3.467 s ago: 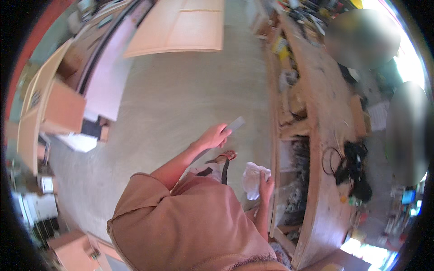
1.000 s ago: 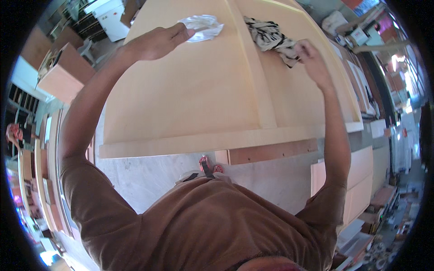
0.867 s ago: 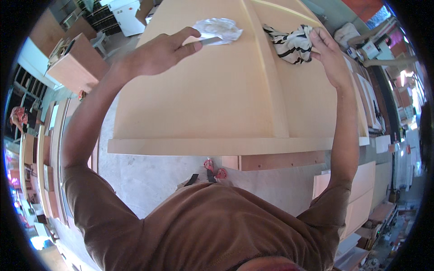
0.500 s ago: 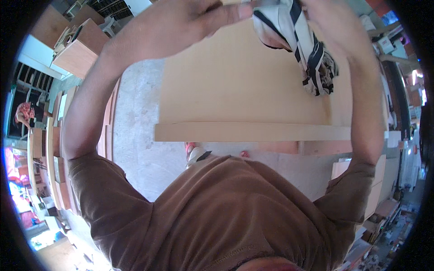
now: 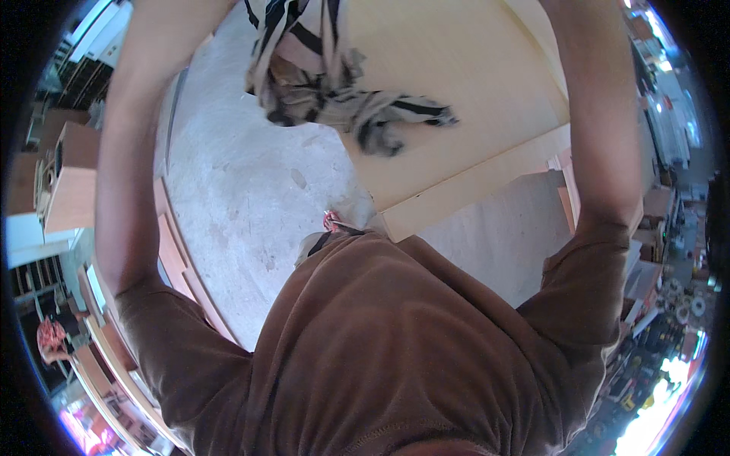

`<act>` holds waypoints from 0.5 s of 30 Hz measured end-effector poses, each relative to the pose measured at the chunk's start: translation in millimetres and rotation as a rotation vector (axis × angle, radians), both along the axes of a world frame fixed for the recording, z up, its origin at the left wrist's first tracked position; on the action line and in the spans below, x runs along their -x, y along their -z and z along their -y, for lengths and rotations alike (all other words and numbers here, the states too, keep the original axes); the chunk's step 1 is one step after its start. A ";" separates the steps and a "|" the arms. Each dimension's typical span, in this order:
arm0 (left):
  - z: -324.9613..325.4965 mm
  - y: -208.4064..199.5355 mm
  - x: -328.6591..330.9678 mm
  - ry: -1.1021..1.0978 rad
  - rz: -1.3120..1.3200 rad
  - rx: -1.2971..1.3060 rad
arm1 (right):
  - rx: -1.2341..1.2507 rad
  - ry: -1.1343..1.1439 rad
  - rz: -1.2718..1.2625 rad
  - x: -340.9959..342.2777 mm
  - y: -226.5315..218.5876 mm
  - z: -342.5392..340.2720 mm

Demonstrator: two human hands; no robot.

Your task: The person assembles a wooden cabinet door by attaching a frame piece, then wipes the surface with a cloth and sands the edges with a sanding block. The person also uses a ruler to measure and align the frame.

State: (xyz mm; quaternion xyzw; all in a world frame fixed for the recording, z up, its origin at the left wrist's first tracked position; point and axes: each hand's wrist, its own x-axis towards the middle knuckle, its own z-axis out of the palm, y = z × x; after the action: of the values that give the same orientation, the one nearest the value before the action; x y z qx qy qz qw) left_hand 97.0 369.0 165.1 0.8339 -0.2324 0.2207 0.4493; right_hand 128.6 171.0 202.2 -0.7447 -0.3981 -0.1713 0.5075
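Note:
A crumpled white, beige and black striped cloth point(image 5: 308, 91) hangs at the upper middle, over the left part of a large pale wooden board point(image 5: 456, 83). Its loose end trails right above the board and is blurred by motion. My left forearm rises on the left, and only the base of my left hand point(image 5: 194, 19) shows at the top edge, left of the cloth. Its fingers are cut off, so its grip is hidden. On the right my right forearm reaches up over the board's right side, and that hand lies outside the picture.
The board's thick front edge point(image 5: 471, 178) slants close to my body, its near corner at my waist. Grey concrete floor point(image 5: 236, 175) lies to the left. Long wooden pieces point(image 5: 182, 266) and a box-like wooden piece point(image 5: 76, 178) stand farther left. A person point(image 5: 52, 338) is at far left.
The cloth has swung from the upper right to the upper left and spread out. My view has turned, so the board now lies slanted and farther right. Both hands have moved up out of most of the picture.

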 end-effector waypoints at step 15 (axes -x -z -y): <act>55.7 93.5 -31.4 0.106 0.109 -0.325 | 0.136 0.210 -0.403 60.0 141.6 100.5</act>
State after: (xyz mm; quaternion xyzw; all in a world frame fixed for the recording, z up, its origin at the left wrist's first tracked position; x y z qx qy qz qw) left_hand 128.5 313.3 71.6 0.8690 -0.3327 0.2009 0.3062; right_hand 68.6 70.5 60.6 -0.8337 -0.2195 -0.0440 0.5049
